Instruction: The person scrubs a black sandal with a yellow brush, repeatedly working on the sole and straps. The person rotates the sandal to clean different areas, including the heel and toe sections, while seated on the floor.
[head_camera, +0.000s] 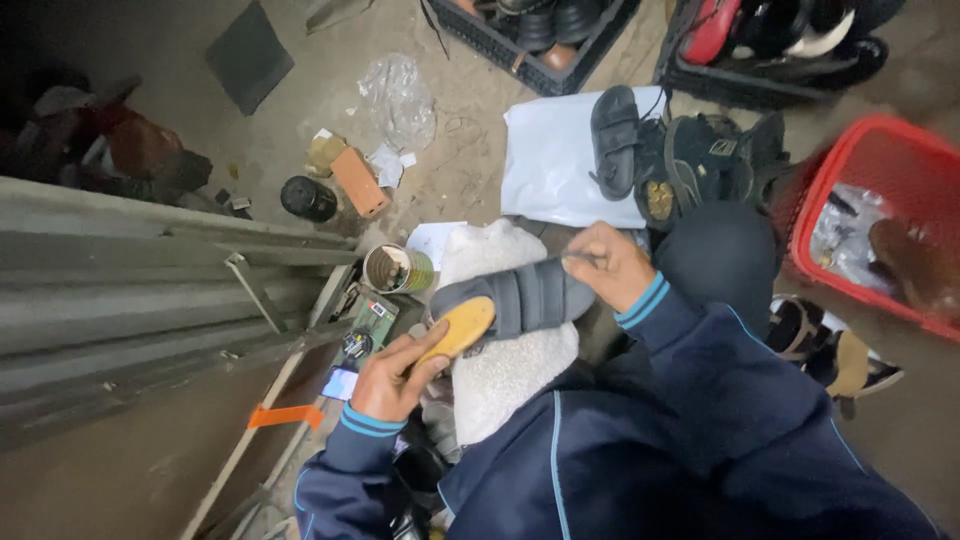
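1. Two hands on one grey sandal (520, 298), frame centre, lying on a white fleecy cloth (500, 370).
2. Left hand (392, 378) closed on its tan heel end.
3. Right hand (615, 265) pinches a thin tool at the toe end.
4. Long axis runs lower left to upper right, hand to hand.

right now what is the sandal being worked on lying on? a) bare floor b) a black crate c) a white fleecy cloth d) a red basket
c: the grey sandal, held at its tan heel end by the left hand and at the strap by the right hand, lies on a white fleecy cloth on the lap.
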